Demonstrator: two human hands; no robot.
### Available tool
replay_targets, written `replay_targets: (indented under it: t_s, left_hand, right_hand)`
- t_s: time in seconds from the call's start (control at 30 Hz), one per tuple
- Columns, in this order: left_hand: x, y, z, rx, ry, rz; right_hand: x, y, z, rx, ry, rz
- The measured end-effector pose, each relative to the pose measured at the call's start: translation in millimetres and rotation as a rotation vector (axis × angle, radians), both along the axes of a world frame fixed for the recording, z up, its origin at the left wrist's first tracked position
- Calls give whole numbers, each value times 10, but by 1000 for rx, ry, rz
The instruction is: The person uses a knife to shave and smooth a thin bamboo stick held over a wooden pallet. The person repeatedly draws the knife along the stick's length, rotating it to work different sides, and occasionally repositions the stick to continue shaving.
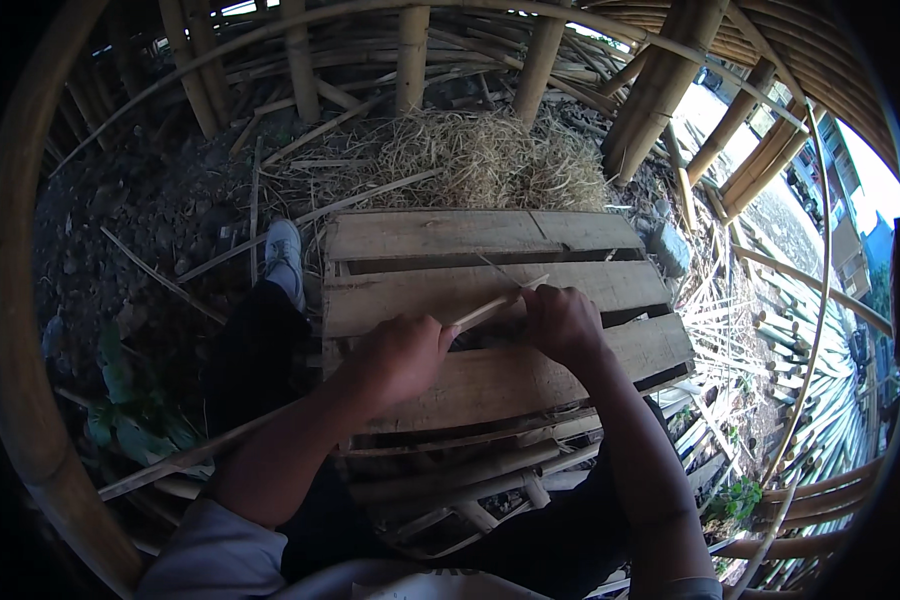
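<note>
While both hands grip — left hand (398,357), right hand (562,322) — bamboo strip (495,303), wooden pallet (530,375)

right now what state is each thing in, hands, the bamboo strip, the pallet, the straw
left hand: closed on the near end of the bamboo strip
right hand: closed on the strip farther along
bamboo strip: held in both hands, slanting over the pallet
wooden pallet: lying flat, gaps between planks
straw pile: loose heap beyond the pallet
</note>
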State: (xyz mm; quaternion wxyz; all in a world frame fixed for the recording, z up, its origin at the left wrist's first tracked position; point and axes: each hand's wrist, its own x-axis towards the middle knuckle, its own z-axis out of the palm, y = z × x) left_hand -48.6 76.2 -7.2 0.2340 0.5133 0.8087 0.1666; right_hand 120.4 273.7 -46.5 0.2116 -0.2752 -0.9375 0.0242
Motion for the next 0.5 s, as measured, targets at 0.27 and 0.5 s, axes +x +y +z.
replay_targets:
  t_s: [0.27,0.5]
  left_hand:
    - [8,19,88,-21,-29,-15]
    - [33,92,17,28,-23,-36]
  right_hand:
    - [0,-11,155,-6,-80,-19]
    - [56,-33,18,198,178,208]
